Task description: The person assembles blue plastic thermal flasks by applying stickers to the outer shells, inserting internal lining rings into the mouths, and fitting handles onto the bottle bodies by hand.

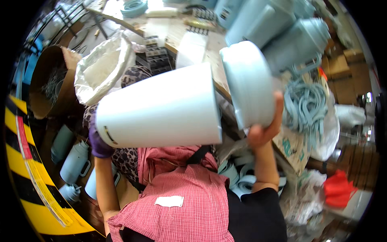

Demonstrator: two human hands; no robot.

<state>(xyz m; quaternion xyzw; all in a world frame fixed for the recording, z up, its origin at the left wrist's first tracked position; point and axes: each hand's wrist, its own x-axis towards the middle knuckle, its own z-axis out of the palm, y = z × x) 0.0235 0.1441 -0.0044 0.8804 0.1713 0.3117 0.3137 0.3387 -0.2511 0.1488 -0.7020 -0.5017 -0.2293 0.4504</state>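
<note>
Pale blue, the tumbler body [159, 109] lies sideways above our lap, its base clasped by our purple-gloved left hand [100, 139]. Well apart from it, our bare right hand [264, 133] grips a round lid-like piece [248, 84] just beyond the opposite end. We judge the two parts unjoined; whether anything inside is finished, we cannot tell. Over on the surface [215, 48], one capped bottle [296, 44] looks complete to us.

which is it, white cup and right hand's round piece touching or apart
Apart: the head view shows a gap between the white cup and the round piece.
</note>
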